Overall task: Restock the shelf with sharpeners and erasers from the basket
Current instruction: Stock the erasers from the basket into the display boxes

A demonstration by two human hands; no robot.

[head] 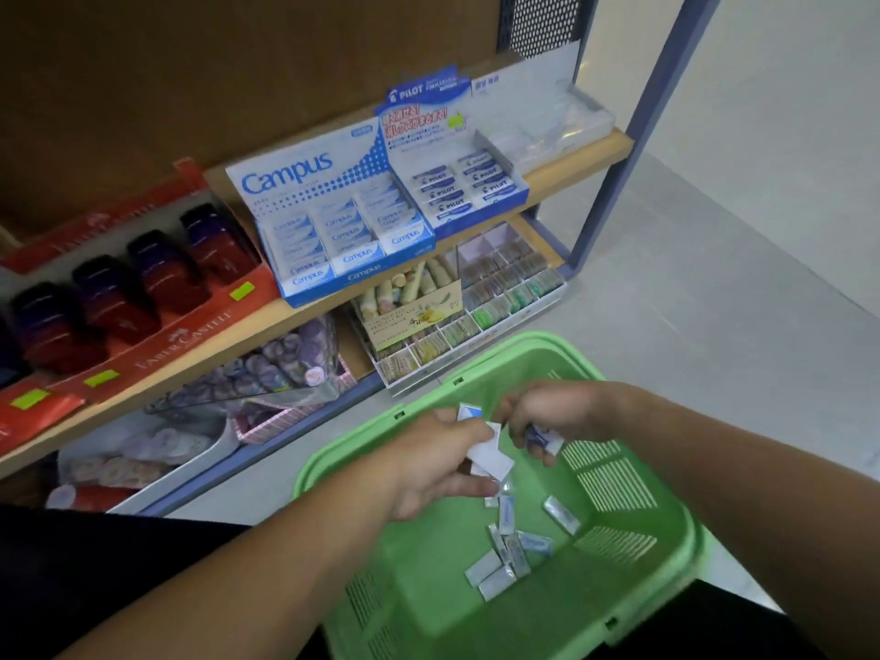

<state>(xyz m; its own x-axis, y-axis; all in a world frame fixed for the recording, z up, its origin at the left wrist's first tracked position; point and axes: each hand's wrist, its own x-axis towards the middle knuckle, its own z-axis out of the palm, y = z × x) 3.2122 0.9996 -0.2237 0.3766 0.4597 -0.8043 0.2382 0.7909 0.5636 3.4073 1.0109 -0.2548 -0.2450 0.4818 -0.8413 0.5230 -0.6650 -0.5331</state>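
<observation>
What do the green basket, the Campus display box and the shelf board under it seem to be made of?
Green basket: likely moulded plastic, slightly glossy; uniform colour, slotted walls. Campus display box: probably printed card, smooth; flat folded panels, upright lid flap. Shelf board: wood or wood-look laminate, matte tan; cannot tell which.

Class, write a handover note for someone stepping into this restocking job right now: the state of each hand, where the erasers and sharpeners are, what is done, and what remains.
Left hand: grips a small stack of white erasers above the green basket.
Right hand: pinches one more eraser beside it.
Basket floor: several loose wrapped erasers; nothing else seen there.
Shelf: Campus box and Pilot box hold rows of erasers; sharpeners line the red tray.
Done: erasers gathered in hand.
Left: shelve them, then the loose ones.
</observation>
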